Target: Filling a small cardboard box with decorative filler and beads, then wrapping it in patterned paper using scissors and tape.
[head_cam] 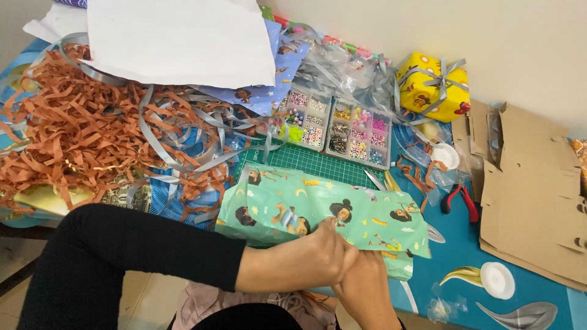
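Mint-green cartoon-print wrapping paper [324, 214], folded around a parcel on the green cutting mat [306, 160], is pinched by left hand [318, 260] and right hand [367, 287]; loosened grip could spring the fold.

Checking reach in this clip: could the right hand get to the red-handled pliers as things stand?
Probably yes. The right hand pinches the green wrapped parcel together with the left hand, so it must let go first. The red-handled pliers lie uncovered on the blue table cover to its right, with nothing between.
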